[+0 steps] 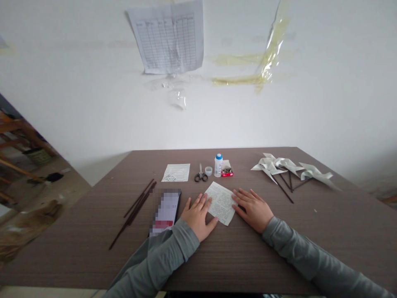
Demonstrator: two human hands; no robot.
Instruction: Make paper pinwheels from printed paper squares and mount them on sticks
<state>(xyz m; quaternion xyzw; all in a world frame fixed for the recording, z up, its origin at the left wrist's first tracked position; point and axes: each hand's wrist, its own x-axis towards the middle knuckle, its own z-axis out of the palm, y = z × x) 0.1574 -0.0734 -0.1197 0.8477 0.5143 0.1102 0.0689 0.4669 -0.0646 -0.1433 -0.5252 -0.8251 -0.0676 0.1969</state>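
Observation:
A square sheet of printed paper (221, 203) lies turned cornerwise on the table in front of me. My left hand (198, 215) rests flat with fingers spread, its fingertips and thumb at the sheet's left edge. On the opposite side, my right hand (253, 209) is also open and flat, fingertips touching the right edge. Just beyond the sheet are black-handled scissors (201, 176), a small clear cup (209, 170), a white bottle with a blue cap (218, 166) and a red box of small metal pieces (227, 171).
Left of my hand lies a phone (167, 211), with several thin dark sticks (133, 215) beyond it. Another printed sheet (176, 172) is further back. Paper pinwheels (291, 167) on sticks lie at the right. A white wall (108, 95) rises behind the table (335, 240).

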